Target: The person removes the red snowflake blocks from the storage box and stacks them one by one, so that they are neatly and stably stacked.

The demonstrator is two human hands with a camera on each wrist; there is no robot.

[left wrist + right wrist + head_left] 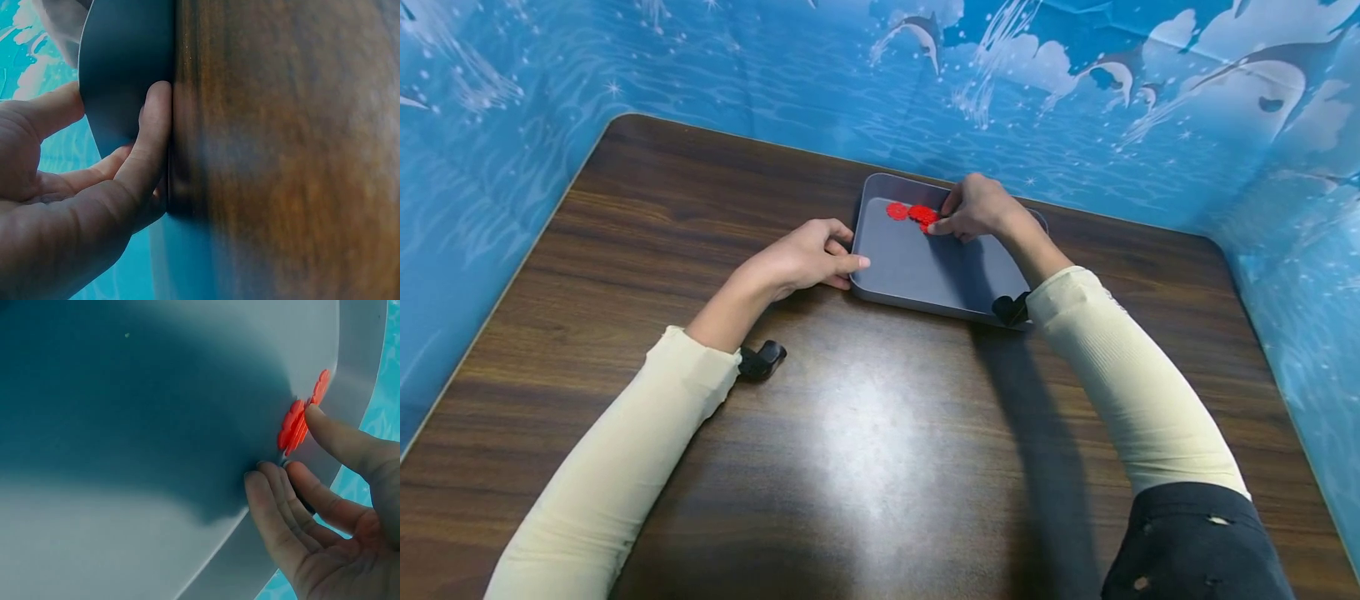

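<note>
In the head view a grey tray sits on the table, with several red scallop-edged discs on its floor near the far side. One disc lies a little left of the overlapping cluster. My left hand grips the tray's left wall, its thumb over the rim. The left wrist view shows fingers against the wall's outer side. Inside the tray my right hand is at the cluster. Its thumb touches the discs in the right wrist view; the other fingers extend beside them and reach the tray floor.
The brown wood-grain table extends around the tray. Behind it hangs a blue curtain printed with dolphins, close to the tray's far edge. A black wrist device is on the left forearm, another on the right.
</note>
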